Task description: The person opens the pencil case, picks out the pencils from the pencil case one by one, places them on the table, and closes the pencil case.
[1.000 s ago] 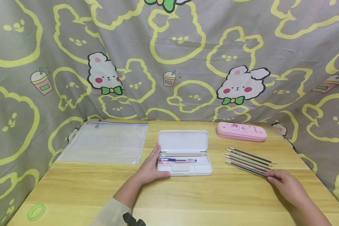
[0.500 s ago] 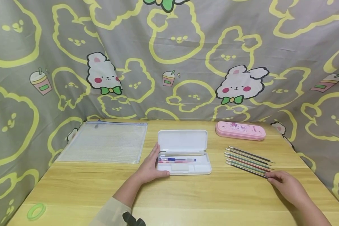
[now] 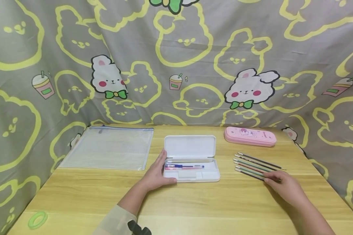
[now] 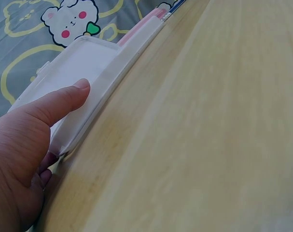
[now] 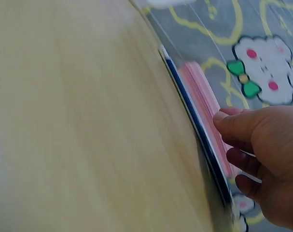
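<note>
In the head view a white pencil case [image 3: 211, 176] lies with its lid raised. A blue-capped pen [image 3: 185, 166], another slim reddish pen and a white eraser [image 3: 187, 175] are inside. My left hand [image 3: 153, 178] grips the case's left end; its thumb lies over the front edge in the left wrist view. Several pencils [image 3: 260, 160] lie side by side to the right of the case. My right hand [image 3: 285, 189] is over their near side with bent fingers. In the right wrist view its fingers stand beside a dark blue pencil [image 5: 194, 118], pinching nothing that I see.
A pink pencil case [image 3: 250, 136] lies shut behind the pencils. A clear mesh zip pouch [image 3: 111, 148] lies flat at the back left. Near the front left is a green ring [image 3: 37, 220]. A patterned curtain [image 3: 147, 42] hangs round the table.
My right hand has slid left along the pencils, from their pointed ends toward their middle. The left hand and the white case have stayed put.
</note>
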Motion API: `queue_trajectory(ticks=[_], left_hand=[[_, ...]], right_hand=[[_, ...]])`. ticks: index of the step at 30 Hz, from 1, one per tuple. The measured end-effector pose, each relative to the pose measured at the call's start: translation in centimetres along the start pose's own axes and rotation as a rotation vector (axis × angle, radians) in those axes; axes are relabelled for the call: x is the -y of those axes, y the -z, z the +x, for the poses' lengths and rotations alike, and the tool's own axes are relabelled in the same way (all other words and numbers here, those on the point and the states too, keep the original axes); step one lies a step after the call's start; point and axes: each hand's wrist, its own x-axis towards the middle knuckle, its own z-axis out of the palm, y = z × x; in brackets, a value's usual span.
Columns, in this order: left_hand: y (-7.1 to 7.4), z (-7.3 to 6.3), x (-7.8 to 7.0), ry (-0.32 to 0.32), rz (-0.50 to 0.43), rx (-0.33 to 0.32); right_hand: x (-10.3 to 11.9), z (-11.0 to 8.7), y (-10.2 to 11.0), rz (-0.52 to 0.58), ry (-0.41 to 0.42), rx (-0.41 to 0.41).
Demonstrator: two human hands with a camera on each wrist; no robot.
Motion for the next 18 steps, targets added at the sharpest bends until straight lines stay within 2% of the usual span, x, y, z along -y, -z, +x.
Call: queue_trajectory(ticks=[6, 14, 18], left_hand=[[-0.1, 0.0, 0.3, -0.007, -0.008, -0.008], [0.0, -0.1, 0.1, -0.004, -0.003, -0.001], [0.1, -0.1, 0.0, -0.003, 0.000, -0.001]], right_hand=[[3.3, 1.9, -1.9, 0.038, 0.048, 0.058], [7.5, 4.3, -4.9, 0.152, 0.168, 0.071], [9.2, 5.2, -6.1, 0.197, 0.186, 0.108]])
